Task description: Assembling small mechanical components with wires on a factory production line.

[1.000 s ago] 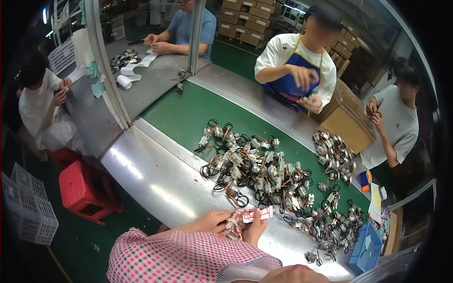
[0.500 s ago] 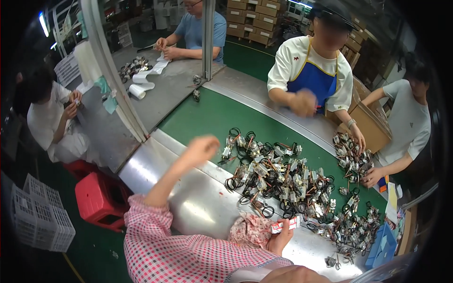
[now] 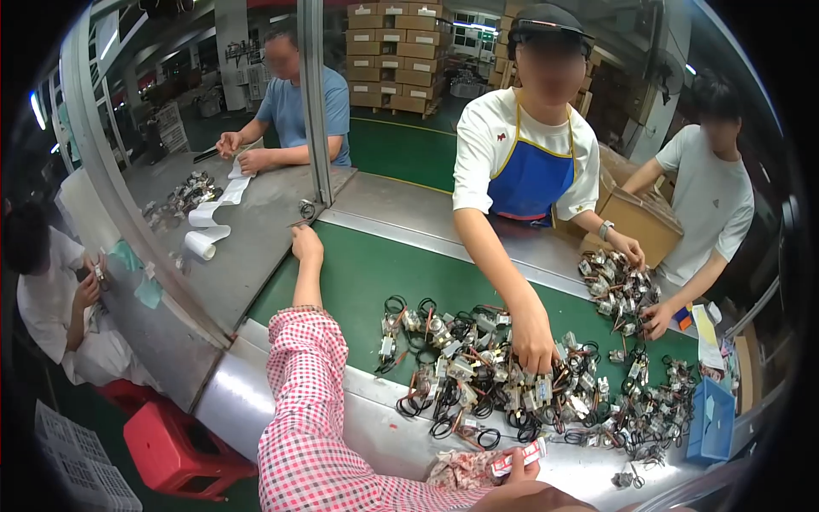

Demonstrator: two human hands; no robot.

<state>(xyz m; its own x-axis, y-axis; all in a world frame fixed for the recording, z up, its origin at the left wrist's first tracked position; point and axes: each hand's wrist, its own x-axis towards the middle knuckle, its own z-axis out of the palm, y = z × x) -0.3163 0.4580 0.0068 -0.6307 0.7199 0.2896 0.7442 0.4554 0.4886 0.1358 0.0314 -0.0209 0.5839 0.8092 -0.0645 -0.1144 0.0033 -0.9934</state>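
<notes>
My left hand (image 3: 308, 244) reaches far across the green belt (image 3: 358, 264) to the corner of the grey table. Its fingers are drawn together at the table's edge; what they hold, if anything, I cannot make out. Just beyond the fingertips lies a small wired metal part (image 3: 307, 208). Low in the view, my right hand (image 3: 525, 471) is closed round a small red-and-white tube (image 3: 519, 458), beside a crumpled, stained cloth (image 3: 461, 469) on the metal ledge. A large pile of wired metal parts (image 3: 461, 350) covers the belt ahead of it.
Across the belt, a co-worker's hand (image 3: 534, 341) reaches into the pile. Another co-worker's hand (image 3: 658, 321) is by a smaller heap at the right. A blue bin (image 3: 712, 422) stands at the right end, a metal post (image 3: 314, 102) beyond my left hand, and red stools (image 3: 175, 448) at the left.
My left hand has stretched forward to the table corner. The co-worker in the blue apron has lowered a hand into the pile. My right hand still holds the tube; the view has shifted.
</notes>
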